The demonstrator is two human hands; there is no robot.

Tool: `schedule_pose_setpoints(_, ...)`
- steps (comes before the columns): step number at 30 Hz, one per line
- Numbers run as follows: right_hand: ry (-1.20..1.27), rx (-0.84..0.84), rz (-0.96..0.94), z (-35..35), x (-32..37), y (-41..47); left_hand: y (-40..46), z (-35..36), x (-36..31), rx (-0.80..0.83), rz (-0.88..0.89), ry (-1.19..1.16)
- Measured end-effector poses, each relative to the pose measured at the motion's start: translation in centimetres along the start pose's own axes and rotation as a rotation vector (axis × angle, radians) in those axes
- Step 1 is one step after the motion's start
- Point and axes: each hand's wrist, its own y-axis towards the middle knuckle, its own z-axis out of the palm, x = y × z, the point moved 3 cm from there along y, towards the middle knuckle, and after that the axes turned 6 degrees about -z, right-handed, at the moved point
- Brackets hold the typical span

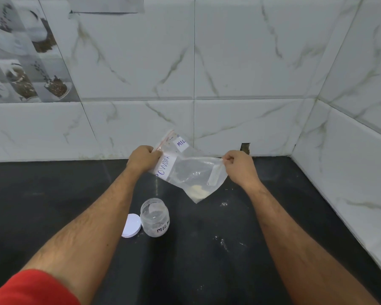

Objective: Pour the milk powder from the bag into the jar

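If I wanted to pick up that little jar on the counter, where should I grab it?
Probably around the jar's round side wall, coming from its right. It stands upright and open, so a side hold keeps fingers out of the mouth. The white lid lies against its left side, while the counter to its right is bare.

We are seeing 2 bare forearms, both showing dark hair, with the left hand (pixel 143 158) and right hand (pixel 240 170) uncovered. A red sleeve (pixel 31 289) is covering the left upper arm.
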Motion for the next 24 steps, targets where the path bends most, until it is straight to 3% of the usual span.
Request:
schedule_pose_setpoints(3, 0.17, -0.026, 0.048, 0.3, -1.0, 0.1, -0.5, 0.0, -1.0, -0.023, 0.052, -0.166)
schedule_pose_setpoints(7, 0.688, -0.248, 0.295, 0.4, -3.2, -0.6, -1.6, 0.2, -4.0, -0.034, 0.123, -0.315)
schedule_pose_setpoints(10, 0.867, -0.434, 0.461, 1.2, -4.5, -1.8, -2.4, 0.6, -6.7, -0.049, 0.147, -0.396)
schedule_pose_setpoints(12, 0.926, -0.465, 0.578, 2.7, -4.9, -3.1, -2.9, 0.9, -8.3, -0.069, 0.149, -0.413)
schedule_pose_setpoints(14, 1.035, -0.383, 0.714, 5.3, -4.7, -4.9, -3.3, 1.0, -9.5, -0.077, 0.157, -0.417)
schedule_pose_setpoints(16, 1.171, -0.159, 0.843, 8.3, -3.7, -6.9, -3.4, 1.3, -10.4, -0.071, 0.168, -0.426)
schedule_pose_setpoints(19, 1.531, 0.135, 0.86, 11.6, -1.7, -8.2, -4.2, 1.3, -11.7, -0.049, 0.192, -0.466)
schedule_pose_setpoints(21, 1.809, 0.148, 0.797, 11.8, -0.6, -7.7, -5.0, 1.2, -12.1, -0.024, 0.196, -0.495)
schedule_pose_setpoints(24, 2.082, 0.013, 0.703, 10.8, -0.1, -5.8, -5.6, 1.3, -11.3, 0.06, 0.176, -0.548)
